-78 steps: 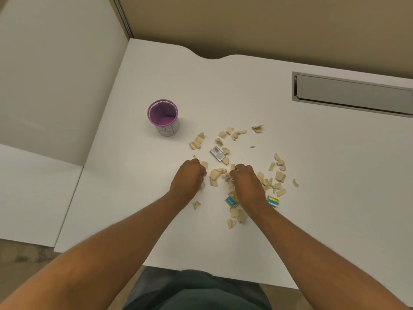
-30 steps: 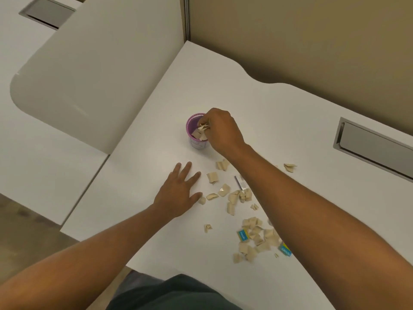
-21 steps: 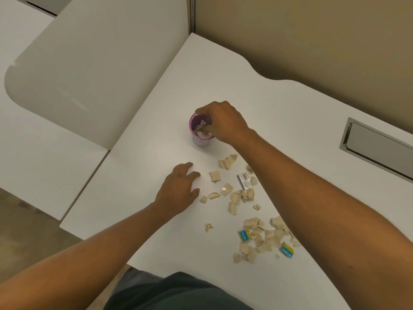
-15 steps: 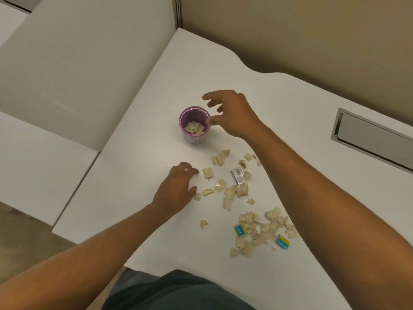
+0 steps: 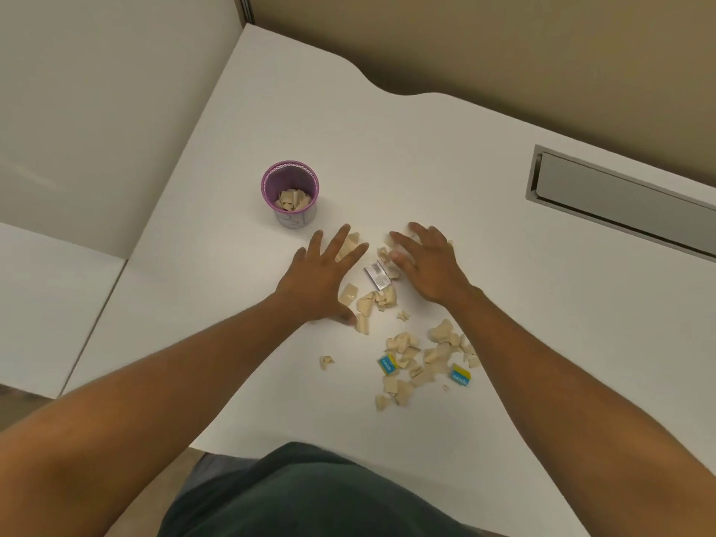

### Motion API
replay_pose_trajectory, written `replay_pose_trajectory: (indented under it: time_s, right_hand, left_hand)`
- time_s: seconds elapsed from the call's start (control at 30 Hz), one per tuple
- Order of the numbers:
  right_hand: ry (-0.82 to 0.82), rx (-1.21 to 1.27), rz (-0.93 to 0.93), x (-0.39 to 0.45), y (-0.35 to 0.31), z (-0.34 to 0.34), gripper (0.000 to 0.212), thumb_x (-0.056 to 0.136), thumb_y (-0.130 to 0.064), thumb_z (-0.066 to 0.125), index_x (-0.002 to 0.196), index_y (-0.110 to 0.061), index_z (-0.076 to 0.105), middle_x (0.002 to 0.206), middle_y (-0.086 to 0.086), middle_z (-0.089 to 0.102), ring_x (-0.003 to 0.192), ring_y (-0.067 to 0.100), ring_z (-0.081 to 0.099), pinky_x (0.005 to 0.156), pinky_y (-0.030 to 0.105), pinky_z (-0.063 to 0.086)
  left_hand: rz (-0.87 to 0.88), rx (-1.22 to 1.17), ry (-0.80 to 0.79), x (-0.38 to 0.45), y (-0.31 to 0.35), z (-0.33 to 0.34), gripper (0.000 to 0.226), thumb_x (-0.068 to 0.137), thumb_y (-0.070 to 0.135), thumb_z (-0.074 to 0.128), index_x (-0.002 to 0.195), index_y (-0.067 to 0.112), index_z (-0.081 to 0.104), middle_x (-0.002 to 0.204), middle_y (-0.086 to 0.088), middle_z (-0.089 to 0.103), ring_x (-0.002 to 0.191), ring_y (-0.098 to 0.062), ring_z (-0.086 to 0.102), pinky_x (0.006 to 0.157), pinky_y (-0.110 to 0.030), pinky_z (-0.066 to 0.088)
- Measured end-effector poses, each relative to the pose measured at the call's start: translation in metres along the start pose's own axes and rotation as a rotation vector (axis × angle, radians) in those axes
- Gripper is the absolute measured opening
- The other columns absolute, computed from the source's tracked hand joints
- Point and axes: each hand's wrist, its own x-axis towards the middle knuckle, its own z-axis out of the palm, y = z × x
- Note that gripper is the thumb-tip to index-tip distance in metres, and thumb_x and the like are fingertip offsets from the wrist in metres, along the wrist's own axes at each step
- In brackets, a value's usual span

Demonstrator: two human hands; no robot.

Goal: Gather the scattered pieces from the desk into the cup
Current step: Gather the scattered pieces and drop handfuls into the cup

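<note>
Head view: the left hand (image 5: 323, 279) and right hand (image 5: 430, 263) lie flat on the white worktop (image 5: 445, 157), fingers spread and gripping nothing, flanking beige pieces (image 5: 377, 300) and a small grey wrapper (image 5: 376, 275). The purple cup (image 5: 290, 193), partly filled, stands at 11 o'clock from the left hand; more pieces and two blue-yellow scraps (image 5: 461, 375) lie at 5 o'clock

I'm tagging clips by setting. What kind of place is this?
Probably an office workstation: a white desk with a wavy back edge, a metal cable-tray flap set into it, and tan partition panels behind. A purple cup holds gathered pieces.
</note>
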Motion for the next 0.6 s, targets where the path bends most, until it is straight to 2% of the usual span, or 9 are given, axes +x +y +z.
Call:
replay_pose_trajectory:
  time_s: [0.07,0.13,0.23,0.33,0.43,0.5,0.53,0.6]
  right_hand:
    - [0.008,-0.054,-0.016,-0.01,-0.006,0.01,0.049,0.103,-0.055,0.036,0.148,-0.038,0.046,0.163,0.003,0.03,0.15,0.037,0.022,0.117,0.057,0.03]
    - [0.03,-0.088,0.002,-0.024,-0.01,0.019,0.048,0.103,-0.055,0.035,0.146,-0.037,0.049,0.162,0.005,0.033,0.149,0.037,0.024,0.116,0.055,0.032]
    - [0.106,-0.036,0.072,-0.052,-0.017,0.03,0.043,0.105,-0.049,0.038,0.14,-0.033,0.057,0.154,0.007,0.043,0.143,0.035,0.033,0.113,0.049,0.038]
    - [0.158,0.03,0.085,-0.08,-0.024,0.043,0.033,0.105,-0.037,0.047,0.129,-0.025,0.065,0.148,0.009,0.049,0.138,0.034,0.039,0.111,0.047,0.041]
    - [0.234,0.178,0.104,-0.099,-0.025,0.049,0.023,0.101,-0.022,0.056,0.118,-0.019,0.073,0.147,0.009,0.049,0.142,0.032,0.036,0.11,0.042,0.045]
    - [0.344,0.289,0.171,-0.108,-0.016,0.044,0.021,0.098,-0.02,0.062,0.117,-0.019,0.073,0.146,0.007,0.049,0.142,0.028,0.035,0.108,0.041,0.047]
    - [0.392,0.318,0.221,-0.111,-0.007,0.04,0.025,0.096,-0.024,0.066,0.12,-0.02,0.071,0.146,0.005,0.048,0.141,0.027,0.034,0.108,0.043,0.046]
    - [0.374,0.31,0.369,-0.117,0.014,0.032,0.052,0.088,-0.042,0.074,0.135,-0.027,0.059,0.151,0.003,0.041,0.143,0.027,0.027,0.11,0.046,0.045]
  left_hand:
    - [-0.002,0.025,-0.038,0.001,0.002,-0.002,0.134,0.057,0.085,0.073,0.161,0.038,0.003,0.173,-0.001,-0.005,0.155,-0.045,0.01,0.117,-0.058,0.034]
    - [0.013,0.052,-0.042,-0.006,0.004,-0.001,0.119,0.065,0.079,0.073,0.159,0.032,0.02,0.172,-0.003,0.009,0.152,-0.043,0.018,0.114,-0.055,0.039]
    - [0.044,0.034,-0.007,-0.021,0.007,0.005,0.081,0.079,0.059,0.075,0.146,0.024,0.046,0.165,-0.005,0.027,0.148,-0.039,0.029,0.107,-0.049,0.046]
    - [0.054,-0.005,0.02,-0.038,0.011,0.013,0.056,0.09,0.04,0.069,0.141,0.023,0.054,0.161,-0.003,0.036,0.146,-0.032,0.034,0.102,-0.045,0.049]
    - [0.068,-0.065,0.077,-0.052,0.013,0.018,0.058,0.089,0.032,0.07,0.144,0.023,0.052,0.157,-0.003,0.042,0.142,-0.033,0.039,0.097,-0.047,0.052]
    - [0.028,-0.061,0.109,-0.062,0.012,0.022,0.073,0.085,0.039,0.075,0.151,0.027,0.044,0.161,-0.005,0.037,0.144,-0.037,0.037,0.096,-0.05,0.054]
    - [-0.026,-0.041,0.107,-0.067,0.011,0.024,0.085,0.081,0.047,0.077,0.154,0.031,0.038,0.164,-0.006,0.032,0.144,-0.04,0.036,0.095,-0.051,0.055]
    - [-0.168,-0.011,0.077,-0.077,0.011,0.028,0.109,0.069,0.066,0.08,0.159,0.037,0.024,0.167,-0.007,0.022,0.138,-0.041,0.037,0.088,-0.05,0.055]
